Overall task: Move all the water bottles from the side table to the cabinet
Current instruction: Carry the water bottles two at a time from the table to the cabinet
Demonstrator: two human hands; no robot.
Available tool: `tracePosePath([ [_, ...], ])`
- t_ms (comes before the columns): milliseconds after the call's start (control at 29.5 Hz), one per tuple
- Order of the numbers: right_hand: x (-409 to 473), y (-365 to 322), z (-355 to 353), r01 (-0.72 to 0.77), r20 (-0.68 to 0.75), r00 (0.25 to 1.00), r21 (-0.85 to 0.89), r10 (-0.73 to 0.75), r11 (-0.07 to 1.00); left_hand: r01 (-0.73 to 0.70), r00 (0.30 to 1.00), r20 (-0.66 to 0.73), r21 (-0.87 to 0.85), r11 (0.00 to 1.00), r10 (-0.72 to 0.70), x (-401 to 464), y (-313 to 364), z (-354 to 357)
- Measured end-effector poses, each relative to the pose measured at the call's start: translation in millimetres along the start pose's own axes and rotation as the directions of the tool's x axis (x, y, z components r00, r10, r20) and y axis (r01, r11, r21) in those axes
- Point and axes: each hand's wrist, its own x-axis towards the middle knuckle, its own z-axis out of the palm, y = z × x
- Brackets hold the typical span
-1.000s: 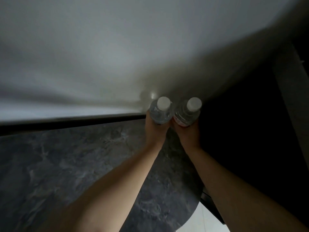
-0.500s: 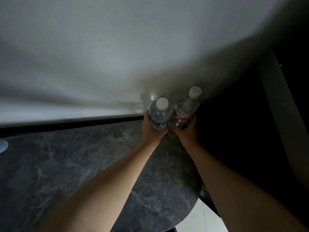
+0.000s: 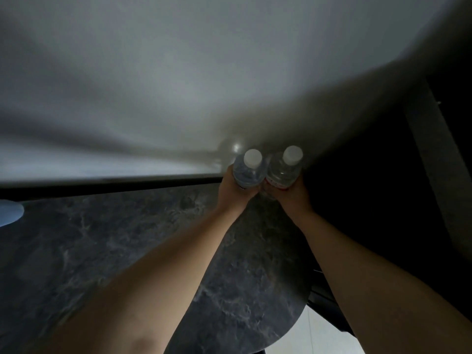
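Note:
Two clear water bottles with white caps stand side by side at the far edge of a dark marbled tabletop (image 3: 107,251), close to the white wall. My left hand (image 3: 233,194) grips the left bottle (image 3: 249,171) from below and behind. My right hand (image 3: 293,198) grips the right bottle (image 3: 284,169), which carries a red label. Both bottles are upright and touch each other. Their lower parts are hidden by my fingers.
A white wall (image 3: 204,85) rises right behind the bottles. To the right lies a dark gap with a pale vertical panel (image 3: 439,159). A pale blue object (image 3: 10,213) shows at the left edge. Light floor (image 3: 314,335) appears below the table's rounded end.
The right bottle leaned away to the right half a second ago; now it is upright again and close against the left bottle. Both hands have kept their hold.

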Motion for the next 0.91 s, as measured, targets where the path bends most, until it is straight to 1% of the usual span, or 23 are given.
tracePosePath([
  [68,-9.6,2.5,2.3,-0.001,0.037,0.999,0.011,0.001,1.000,0.014,1.000,-0.010,-0.033,0.999,-0.014,-5.8,0.4,-4.8],
  [136,-14.9,4.8,4.8,-0.007,0.053,0.999,0.019,0.006,1.000,0.009,1.000,0.005,-0.024,1.000,-0.009,-9.3,0.6,-9.3],
  [203,-17.3,4.6,6.9,-0.007,0.046,0.999,0.012,0.007,1.000,-0.014,1.000,0.012,-0.017,1.000,0.014,-12.6,1.0,-12.7],
  [305,-16.8,4.9,7.5,0.004,0.042,0.999,0.002,-0.004,1.000,-0.030,1.000,0.004,-0.052,0.998,0.031,-16.5,0.8,-11.7],
  [441,-17.3,5.2,8.8,-0.014,0.064,0.998,-0.017,0.015,1.000,-0.084,0.995,0.047,-0.083,0.993,0.088,-11.6,-6.9,-12.1],
  [508,-21.7,3.8,8.5,-0.040,0.047,0.998,0.009,0.040,0.999,-0.051,0.997,0.057,-0.087,0.995,0.056,-10.7,-9.3,-14.4],
  [576,-32.9,0.4,5.3,-0.106,0.038,0.994,0.068,0.104,0.992,-0.004,0.998,0.064,-0.049,0.999,0.007,-16.4,-9.5,-19.9],
  [644,-45.4,-4.9,0.4,-0.175,0.045,0.984,0.077,0.172,0.982,0.086,0.993,0.082,0.017,0.996,-0.087,-24.6,-4.3,-27.3],
  [712,-58.8,-17.4,-8.1,-0.209,0.045,0.977,-0.002,0.209,0.978,0.185,0.977,0.088,0.080,0.979,-0.192,-38.5,14.9,-38.7],
  [779,-76.8,-36.3,-20.4,-0.244,0.034,0.968,-0.117,0.249,0.963,0.226,0.969,0.066,0.161,0.961,-0.239,-58.6,38.8,-53.2],
  [847,-95.1,-62.8,-35.4,-0.228,0.043,0.968,-0.272,0.249,0.935,0.192,0.976,0.046,0.291,0.937,-0.214,-84.8,69.7,-70.4],
  [881,-100.1,-72.2,-40.6,-0.203,0.070,0.966,-0.389,0.249,0.898,0.152,0.982,0.051,0.378,0.913,-0.184,-93.8,80.4,-76.9],
  [915,-108.3,-90.1,-47.7,-0.156,0.128,0.958,-0.517,0.256,0.842,0.103,0.988,0.052,0.475,0.874,-0.145,-107.0,98.5,-87.2],
])
